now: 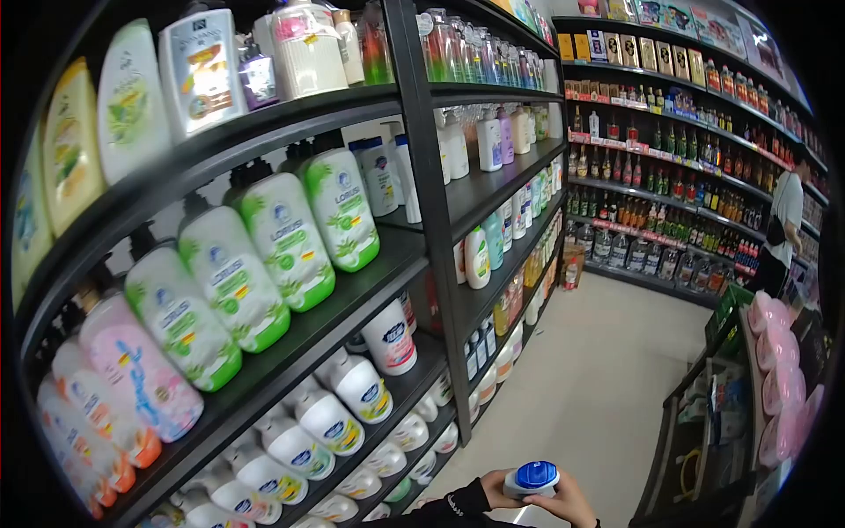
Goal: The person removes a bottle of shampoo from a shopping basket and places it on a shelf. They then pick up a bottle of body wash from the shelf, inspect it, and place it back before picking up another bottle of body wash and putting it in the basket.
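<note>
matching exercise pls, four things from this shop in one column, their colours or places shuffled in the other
1. held container
2. LORUS bottles
3. wrapped packs
4. floor

A. green and white, tilted on a left-hand shelf
B. pale, between the shelving
C. blue on top
D. pink, along the right side

Pairs: 1-C, 2-A, 3-D, 4-B

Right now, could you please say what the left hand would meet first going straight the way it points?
The left hand would first meet the blue-capped container, which it appears to hold, then probably the right hand; depth is unclear.
</note>
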Action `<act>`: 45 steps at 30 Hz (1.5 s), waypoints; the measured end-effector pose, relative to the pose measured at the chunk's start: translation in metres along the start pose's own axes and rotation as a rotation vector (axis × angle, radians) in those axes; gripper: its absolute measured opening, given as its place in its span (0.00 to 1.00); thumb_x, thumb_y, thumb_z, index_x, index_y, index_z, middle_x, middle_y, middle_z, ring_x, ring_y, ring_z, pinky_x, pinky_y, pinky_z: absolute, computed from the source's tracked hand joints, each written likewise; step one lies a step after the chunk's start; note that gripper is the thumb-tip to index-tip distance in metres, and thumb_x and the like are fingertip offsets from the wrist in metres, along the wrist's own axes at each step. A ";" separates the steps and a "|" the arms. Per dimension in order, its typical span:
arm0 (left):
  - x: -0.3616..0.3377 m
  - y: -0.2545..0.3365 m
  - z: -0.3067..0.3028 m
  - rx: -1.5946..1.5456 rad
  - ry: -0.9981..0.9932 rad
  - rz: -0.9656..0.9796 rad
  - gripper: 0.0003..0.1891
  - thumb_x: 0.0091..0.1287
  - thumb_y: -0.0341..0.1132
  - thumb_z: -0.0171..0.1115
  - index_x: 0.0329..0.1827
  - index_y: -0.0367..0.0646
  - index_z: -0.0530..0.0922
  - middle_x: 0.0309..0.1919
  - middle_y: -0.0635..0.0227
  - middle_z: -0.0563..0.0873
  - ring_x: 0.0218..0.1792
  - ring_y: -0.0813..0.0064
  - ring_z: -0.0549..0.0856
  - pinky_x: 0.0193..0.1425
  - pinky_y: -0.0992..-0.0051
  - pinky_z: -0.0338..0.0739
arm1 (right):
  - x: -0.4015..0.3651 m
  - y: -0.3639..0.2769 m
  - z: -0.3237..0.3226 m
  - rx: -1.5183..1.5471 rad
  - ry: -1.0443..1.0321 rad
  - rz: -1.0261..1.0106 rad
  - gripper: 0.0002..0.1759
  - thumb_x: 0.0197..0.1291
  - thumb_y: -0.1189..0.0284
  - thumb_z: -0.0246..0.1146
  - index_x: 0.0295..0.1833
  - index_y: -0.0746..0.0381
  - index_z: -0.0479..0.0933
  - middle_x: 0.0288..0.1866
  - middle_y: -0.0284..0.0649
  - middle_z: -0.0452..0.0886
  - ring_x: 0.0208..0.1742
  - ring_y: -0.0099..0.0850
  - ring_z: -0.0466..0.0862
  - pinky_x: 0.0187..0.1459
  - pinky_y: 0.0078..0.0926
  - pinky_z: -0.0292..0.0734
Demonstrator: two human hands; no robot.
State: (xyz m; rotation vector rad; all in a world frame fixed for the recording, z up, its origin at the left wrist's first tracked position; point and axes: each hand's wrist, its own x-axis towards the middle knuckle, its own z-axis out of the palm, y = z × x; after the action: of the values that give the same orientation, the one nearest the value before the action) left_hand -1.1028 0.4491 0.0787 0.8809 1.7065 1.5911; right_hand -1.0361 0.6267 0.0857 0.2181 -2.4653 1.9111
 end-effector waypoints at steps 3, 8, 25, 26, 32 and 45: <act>0.031 -0.003 -0.033 -0.005 -0.019 0.086 0.25 0.51 0.35 0.69 0.52 0.42 0.72 0.44 0.66 0.80 0.45 0.74 0.79 0.52 0.74 0.71 | 0.041 0.005 -0.003 0.090 -0.001 0.055 0.40 0.42 0.67 0.72 0.60 0.67 0.61 0.55 0.45 0.70 0.58 0.32 0.69 0.58 0.32 0.63; 0.064 0.013 -0.072 0.068 -0.027 0.115 0.27 0.49 0.35 0.70 0.53 0.41 0.71 0.44 0.65 0.80 0.46 0.73 0.79 0.52 0.74 0.71 | 0.088 -0.004 -0.012 0.275 0.137 0.039 0.33 0.34 0.69 0.76 0.47 0.65 0.69 0.42 0.38 0.77 0.45 0.26 0.77 0.48 0.26 0.71; 0.241 0.014 -0.146 0.196 0.516 0.022 0.32 0.48 0.42 0.69 0.54 0.37 0.67 0.44 0.57 0.78 0.46 0.66 0.79 0.51 0.71 0.71 | 0.322 -0.012 -0.159 0.436 -0.199 -0.159 0.29 0.35 0.75 0.75 0.46 0.66 0.71 0.41 0.38 0.78 0.42 0.25 0.78 0.47 0.24 0.72; 0.254 0.009 -0.148 0.233 0.552 0.071 0.30 0.49 0.40 0.69 0.53 0.37 0.68 0.44 0.58 0.78 0.46 0.67 0.79 0.51 0.71 0.71 | 0.333 -0.015 -0.169 0.447 -0.244 -0.144 0.30 0.36 0.74 0.75 0.47 0.66 0.71 0.42 0.37 0.78 0.44 0.25 0.77 0.47 0.23 0.71; 0.300 0.019 -0.159 0.072 0.636 0.055 0.30 0.51 0.36 0.69 0.55 0.36 0.67 0.47 0.59 0.78 0.48 0.70 0.78 0.53 0.72 0.70 | 0.395 0.000 -0.196 0.438 -0.395 -0.168 0.31 0.37 0.74 0.74 0.50 0.65 0.70 0.44 0.37 0.76 0.47 0.25 0.75 0.49 0.24 0.69; 0.294 0.110 -0.248 0.212 0.777 0.219 0.28 0.47 0.34 0.71 0.51 0.37 0.71 0.46 0.61 0.79 0.47 0.72 0.78 0.53 0.73 0.70 | 0.492 -0.053 -0.173 0.334 -0.483 -0.561 0.31 0.39 0.71 0.73 0.50 0.69 0.70 0.43 0.43 0.78 0.45 0.29 0.78 0.48 0.26 0.71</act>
State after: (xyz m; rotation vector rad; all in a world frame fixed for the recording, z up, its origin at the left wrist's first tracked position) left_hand -1.4688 0.5535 0.2023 0.5845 2.4058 2.1018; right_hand -1.5293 0.7309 0.2275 1.3516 -1.9372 2.1397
